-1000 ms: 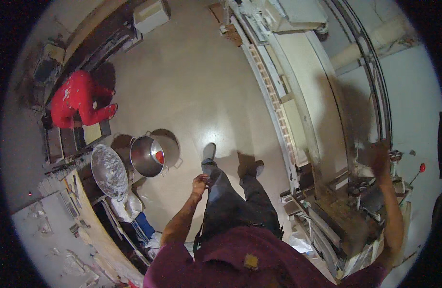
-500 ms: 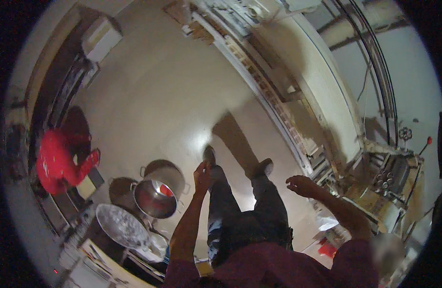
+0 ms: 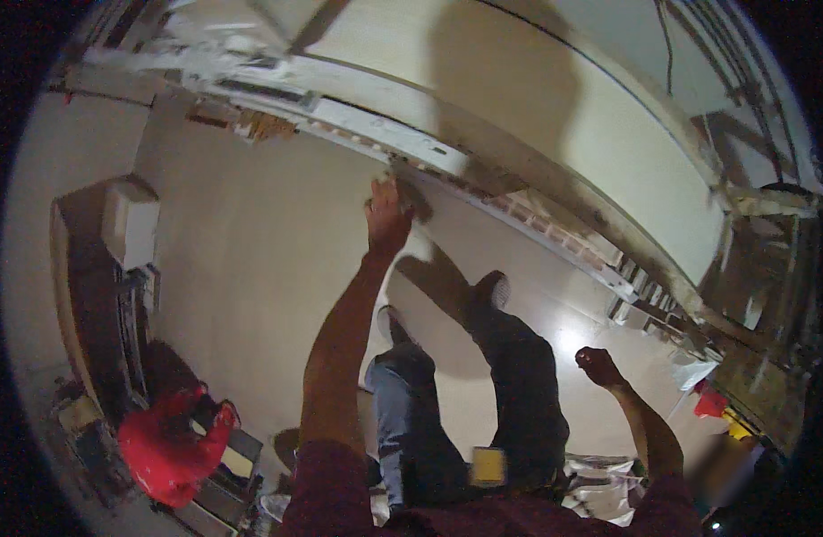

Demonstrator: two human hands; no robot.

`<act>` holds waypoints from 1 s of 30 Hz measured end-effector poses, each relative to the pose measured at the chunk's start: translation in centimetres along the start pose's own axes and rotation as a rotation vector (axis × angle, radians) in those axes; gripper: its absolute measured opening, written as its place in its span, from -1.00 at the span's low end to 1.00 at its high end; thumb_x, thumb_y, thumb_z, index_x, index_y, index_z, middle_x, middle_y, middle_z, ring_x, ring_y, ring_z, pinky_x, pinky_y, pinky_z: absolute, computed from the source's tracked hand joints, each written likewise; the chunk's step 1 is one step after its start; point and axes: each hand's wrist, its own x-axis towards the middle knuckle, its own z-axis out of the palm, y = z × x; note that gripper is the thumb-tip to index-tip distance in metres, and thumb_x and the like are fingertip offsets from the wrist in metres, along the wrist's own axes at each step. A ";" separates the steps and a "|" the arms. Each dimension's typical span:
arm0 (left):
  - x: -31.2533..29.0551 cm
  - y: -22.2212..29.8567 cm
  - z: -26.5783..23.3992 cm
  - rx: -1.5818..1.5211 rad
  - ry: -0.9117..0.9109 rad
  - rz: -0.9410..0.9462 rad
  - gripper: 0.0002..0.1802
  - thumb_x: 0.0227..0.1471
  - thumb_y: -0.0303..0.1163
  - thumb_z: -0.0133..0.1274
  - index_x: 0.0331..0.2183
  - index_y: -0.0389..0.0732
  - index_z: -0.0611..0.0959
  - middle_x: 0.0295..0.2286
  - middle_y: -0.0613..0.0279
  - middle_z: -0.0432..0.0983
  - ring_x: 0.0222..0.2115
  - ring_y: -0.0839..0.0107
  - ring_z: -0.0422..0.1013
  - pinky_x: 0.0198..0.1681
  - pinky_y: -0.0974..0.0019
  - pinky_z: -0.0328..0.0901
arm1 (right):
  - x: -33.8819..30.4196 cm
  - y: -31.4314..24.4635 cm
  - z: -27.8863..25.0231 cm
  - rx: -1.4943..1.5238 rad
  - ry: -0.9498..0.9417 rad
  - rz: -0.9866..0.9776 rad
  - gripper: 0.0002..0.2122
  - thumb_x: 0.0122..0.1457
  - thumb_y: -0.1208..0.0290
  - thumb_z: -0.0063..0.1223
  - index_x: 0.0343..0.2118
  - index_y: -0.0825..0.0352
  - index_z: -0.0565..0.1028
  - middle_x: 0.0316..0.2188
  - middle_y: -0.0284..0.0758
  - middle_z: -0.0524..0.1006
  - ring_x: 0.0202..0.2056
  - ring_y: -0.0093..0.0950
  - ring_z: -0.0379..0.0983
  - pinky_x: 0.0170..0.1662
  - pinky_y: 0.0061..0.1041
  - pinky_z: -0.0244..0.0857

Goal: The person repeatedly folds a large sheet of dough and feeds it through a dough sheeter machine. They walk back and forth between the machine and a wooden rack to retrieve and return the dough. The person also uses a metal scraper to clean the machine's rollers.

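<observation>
My left hand (image 3: pixel 389 219) reaches forward over the floor to the edge of a long pale-topped bench (image 3: pixel 608 143). Its fingers are spread, and I see nothing held in them; whether the fingertips touch the bench's metal rail (image 3: pixel 367 134) I cannot tell. My right hand (image 3: pixel 599 365) hangs low on the right, apart from the bench, with its fingers curled in and nothing visible in it.
A person in red (image 3: pixel 174 447) crouches at the lower left. A white box (image 3: pixel 130 224) stands on the left beside a long dark trough-like unit. White bags (image 3: pixel 599 488) lie behind my legs, and red and yellow things (image 3: pixel 711 403) at the right.
I have turned and come nearer the bench. My left hand has gone from beside my leg out to the bench edge, its fingers now spread. My right hand's fingers have curled in.
</observation>
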 end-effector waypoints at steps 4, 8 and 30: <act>10.3 -7.4 12.5 0.145 0.256 0.172 -0.31 0.04 -0.09 0.08 0.12 -0.25 0.37 0.13 -0.17 0.19 0.20 -0.15 0.02 0.16 -0.27 -0.02 | 6.1 4.7 3.4 0.036 0.141 0.164 -0.85 0.16 0.37 0.05 -0.36 0.36 0.50 -0.43 -0.17 0.56 -0.36 -0.27 0.53 -0.22 -0.41 0.38; 16.8 -11.4 19.6 0.168 0.044 0.146 -0.33 0.05 -0.07 0.07 0.10 -0.25 0.39 0.11 -0.17 0.22 0.17 -0.14 0.08 0.17 -0.25 0.00 | 11.3 12.0 9.0 0.426 0.221 0.173 -0.79 0.09 0.38 0.10 -0.26 0.38 0.54 -0.36 -0.22 0.59 -0.32 -0.30 0.53 -0.19 -0.42 0.37; 4.6 8.8 21.3 -0.522 -0.426 0.652 -0.72 0.13 -0.25 -0.01 -0.21 -0.23 0.59 -0.37 0.10 0.57 -0.40 0.16 0.49 -0.31 0.20 0.38 | 26.6 13.6 17.2 0.740 0.739 0.143 -0.68 0.25 0.21 -0.03 -0.19 0.42 0.52 -0.41 -0.28 0.57 -0.37 -0.51 0.49 -0.28 -0.52 0.37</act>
